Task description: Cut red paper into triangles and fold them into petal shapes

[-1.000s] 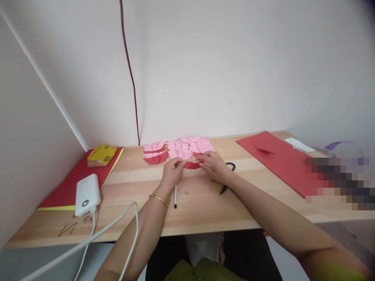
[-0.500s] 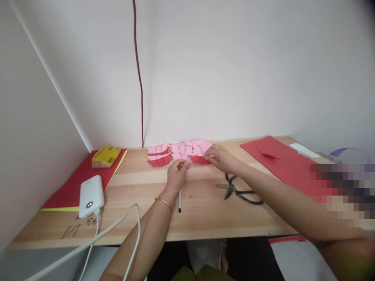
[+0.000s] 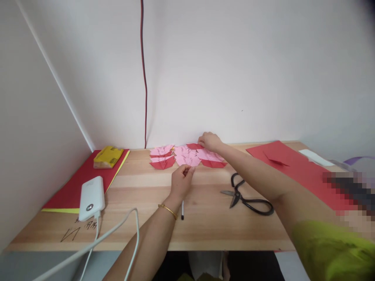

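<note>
Several small folded paper pieces in pink and red lie grouped near the wall, among them a pink piece (image 3: 187,159) in the middle and a red-edged piece (image 3: 213,164) at the right front. My right hand (image 3: 210,141) reaches to the back of the group, its fingers closed at a red folded paper piece (image 3: 193,146). In front of the pink pieces, my left hand (image 3: 182,180) is closed with thumb and fingertips together. Whatever it may hold is hidden. A pen (image 3: 183,210) lies on the table, partly covered by my left hand. Black-handled scissors (image 3: 238,195) rest opened below my right forearm.
Left on the wooden table (image 3: 140,230) are red and yellow sheets (image 3: 70,191), a yellow packet (image 3: 108,157) and a white power bank (image 3: 91,199) with its cable (image 3: 88,246) crossing near my left arm. Red sheets (image 3: 299,175) lie at right.
My right hand has moved back toward the wall, from the front red piece to a red piece at the rear. My left hand stays near the front. The view has shifted slightly.
</note>
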Available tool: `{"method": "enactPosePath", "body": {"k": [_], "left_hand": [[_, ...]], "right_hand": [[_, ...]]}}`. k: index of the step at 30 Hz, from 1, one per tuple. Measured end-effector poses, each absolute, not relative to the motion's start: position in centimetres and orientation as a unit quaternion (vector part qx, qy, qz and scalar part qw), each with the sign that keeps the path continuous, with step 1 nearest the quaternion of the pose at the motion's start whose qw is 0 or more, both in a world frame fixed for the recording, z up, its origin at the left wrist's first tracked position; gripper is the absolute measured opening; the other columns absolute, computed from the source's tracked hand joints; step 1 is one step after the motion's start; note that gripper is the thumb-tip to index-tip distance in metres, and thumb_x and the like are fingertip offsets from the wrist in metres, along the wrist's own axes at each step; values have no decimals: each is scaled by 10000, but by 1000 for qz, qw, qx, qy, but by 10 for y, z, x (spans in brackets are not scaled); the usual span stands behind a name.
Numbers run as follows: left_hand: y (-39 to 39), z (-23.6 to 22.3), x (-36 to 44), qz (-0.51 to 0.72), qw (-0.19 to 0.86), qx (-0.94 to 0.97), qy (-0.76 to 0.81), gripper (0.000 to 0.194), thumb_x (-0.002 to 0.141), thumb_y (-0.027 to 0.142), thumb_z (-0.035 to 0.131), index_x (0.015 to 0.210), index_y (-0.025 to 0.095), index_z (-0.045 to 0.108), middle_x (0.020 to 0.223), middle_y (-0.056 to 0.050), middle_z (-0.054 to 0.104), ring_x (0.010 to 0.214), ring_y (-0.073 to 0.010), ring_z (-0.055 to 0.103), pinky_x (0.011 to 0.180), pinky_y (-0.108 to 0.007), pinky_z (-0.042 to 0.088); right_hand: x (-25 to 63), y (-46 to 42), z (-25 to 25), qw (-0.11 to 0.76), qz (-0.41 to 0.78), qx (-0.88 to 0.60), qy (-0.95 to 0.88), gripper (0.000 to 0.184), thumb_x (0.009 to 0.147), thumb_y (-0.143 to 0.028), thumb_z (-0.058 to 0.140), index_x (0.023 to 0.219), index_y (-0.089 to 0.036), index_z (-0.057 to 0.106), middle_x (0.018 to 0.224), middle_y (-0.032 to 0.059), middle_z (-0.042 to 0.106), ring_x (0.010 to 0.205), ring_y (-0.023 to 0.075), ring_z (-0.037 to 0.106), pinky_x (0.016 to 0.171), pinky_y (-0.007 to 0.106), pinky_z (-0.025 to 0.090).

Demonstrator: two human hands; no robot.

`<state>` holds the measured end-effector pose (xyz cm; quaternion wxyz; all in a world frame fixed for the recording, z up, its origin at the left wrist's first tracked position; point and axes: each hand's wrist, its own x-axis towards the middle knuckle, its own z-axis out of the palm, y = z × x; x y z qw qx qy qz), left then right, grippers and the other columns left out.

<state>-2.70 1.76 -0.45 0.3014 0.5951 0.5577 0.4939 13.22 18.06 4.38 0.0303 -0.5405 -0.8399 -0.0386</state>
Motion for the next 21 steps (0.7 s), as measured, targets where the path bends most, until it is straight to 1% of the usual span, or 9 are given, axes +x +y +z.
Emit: {"method": "enactPosePath", "body": {"k": [8, 14, 21], "left_hand": [[18, -7, -27, 488, 300, 602, 556, 200, 799, 341, 544, 735, 164, 609, 638, 16, 586, 603, -109, 508, 590, -221, 378], [18, -7, -27, 487, 295, 607, 553, 199, 797, 340, 548, 720, 165, 601, 620, 21, 574, 592, -109, 502, 580, -221, 374], [18, -8, -28, 482, 285, 616, 554, 203, 799, 346, 536, 735, 166, 607, 642, 13, 592, 604, -115, 510, 593, -227, 378]], "right_hand": [[128, 174, 23, 24, -66, -575, -815, 347, 933, -279, 339, 1038, -155, 646, 1070, 162, 592, 994, 256, 511, 812, 361, 346], [132, 159, 24, 48, -67, -582, -809, 331, 945, -279, 321, 1102, -178, 595, 1101, 148, 574, 1024, 243, 507, 821, 348, 328], [148, 125, 30, 69, -42, -561, -824, 294, 925, -291, 359, 987, -182, 625, 1017, 102, 614, 922, 205, 565, 764, 297, 338]]}}
